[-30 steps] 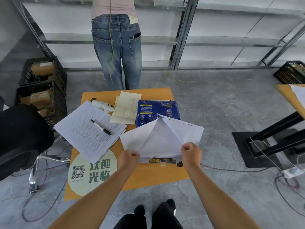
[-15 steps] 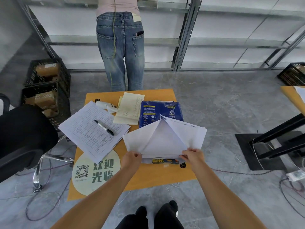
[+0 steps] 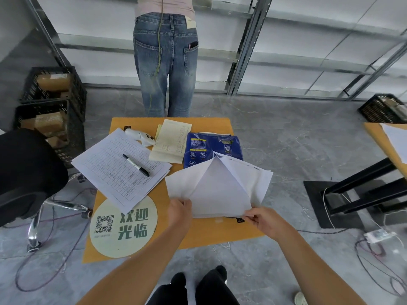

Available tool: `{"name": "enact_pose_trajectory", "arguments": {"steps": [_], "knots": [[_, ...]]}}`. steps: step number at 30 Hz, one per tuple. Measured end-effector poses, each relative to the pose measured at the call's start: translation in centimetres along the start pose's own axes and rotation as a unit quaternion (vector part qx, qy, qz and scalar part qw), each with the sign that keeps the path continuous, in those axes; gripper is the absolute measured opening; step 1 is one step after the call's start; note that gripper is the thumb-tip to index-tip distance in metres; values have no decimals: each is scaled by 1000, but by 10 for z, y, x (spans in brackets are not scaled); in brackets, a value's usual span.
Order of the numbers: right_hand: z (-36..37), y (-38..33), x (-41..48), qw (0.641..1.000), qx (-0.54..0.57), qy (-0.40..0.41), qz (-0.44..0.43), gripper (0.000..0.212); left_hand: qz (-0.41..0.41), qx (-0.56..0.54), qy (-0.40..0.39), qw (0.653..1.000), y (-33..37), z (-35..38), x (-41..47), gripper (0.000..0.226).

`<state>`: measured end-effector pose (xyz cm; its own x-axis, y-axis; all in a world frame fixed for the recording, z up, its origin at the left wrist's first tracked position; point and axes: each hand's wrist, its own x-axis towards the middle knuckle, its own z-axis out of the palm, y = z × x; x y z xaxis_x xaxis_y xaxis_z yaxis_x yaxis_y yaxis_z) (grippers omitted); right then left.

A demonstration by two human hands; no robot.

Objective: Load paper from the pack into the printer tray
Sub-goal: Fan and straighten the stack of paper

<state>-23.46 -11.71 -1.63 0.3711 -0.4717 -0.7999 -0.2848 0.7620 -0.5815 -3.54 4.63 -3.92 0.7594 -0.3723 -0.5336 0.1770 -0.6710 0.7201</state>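
Note:
A blue paper pack (image 3: 212,148) lies on the small orange table (image 3: 204,235), its near half hidden under loose white sheets (image 3: 218,190). The sheets are fanned and lifted, the top one folded up into a peak. My left hand (image 3: 179,211) grips their near left edge. My right hand (image 3: 265,220) pinches the near right corner between thumb and fingers. No printer or tray is in view.
On the table's left lie a gridded form (image 3: 119,170) with a black marker (image 3: 136,165), a yellowish notepad (image 3: 170,144), a white handheld device (image 3: 139,136) and a round QR sticker (image 3: 123,227). A person in jeans (image 3: 166,62) stands behind. Black chair (image 3: 26,170), crates (image 3: 52,102), floor cables.
My right hand dropped from a raised fist on the right edge to a pinch on the near right corner. The sheets settled lower over the pack; my left hand held its grip.

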Motion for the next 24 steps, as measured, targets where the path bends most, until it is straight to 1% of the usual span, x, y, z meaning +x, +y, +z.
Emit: {"name": "enact_pose_trajectory", "arguments": {"steps": [3, 5, 7, 9, 11, 13, 15, 17, 19, 21, 22, 23, 24], "knots": [[-5, -14, -5, 995, -70, -54, 43, 36, -29, -38, -12, 999, -3, -3, 10, 9], [-5, -24, -2, 993, -88, -63, 51, 37, -43, -32, -24, 998, -6, -8, 15, 9], [2, -28, 5, 990, -126, -40, 52, 36, -49, -29, -34, 998, -7, -15, 16, 9], [11, -23, 20, 989, -143, 22, 24, 37, -53, -49, -54, 996, -11, -23, 16, 4], [19, -13, 31, 988, -130, 76, -18, 33, -56, -65, -80, 993, -17, -30, 20, 10], [21, -5, 35, 984, -139, 102, -45, 27, -57, -92, -105, 989, -18, -37, 23, 16], [17, 0, 29, 986, -138, 78, -54, 31, -50, -101, -136, 984, -16, -46, 20, 13], [5, 4, 16, 988, -148, 12, -36, 37, -44, -84, -183, 979, -19, -54, 13, 10], [-11, 12, 5, 983, -174, -56, 12, 45, -59, -113, -228, 965, -27, -59, 10, 19], [-20, 18, -6, 974, -188, -107, 62, 44, -106, -166, -239, 951, -30, -57, 10, 31], [-21, 20, -7, 971, -195, -114, 80, 39, -122, -182, -236, 947, -30, -53, 11, 36], [-18, 21, -6, 969, -212, -96, 87, 36, -127, -188, -233, 946, -30, -47, 13, 39], [-14, 22, -1, 967, -238, -51, 75, 34, -122, -184, -224, 949, -29, -42, 14, 38]]}}
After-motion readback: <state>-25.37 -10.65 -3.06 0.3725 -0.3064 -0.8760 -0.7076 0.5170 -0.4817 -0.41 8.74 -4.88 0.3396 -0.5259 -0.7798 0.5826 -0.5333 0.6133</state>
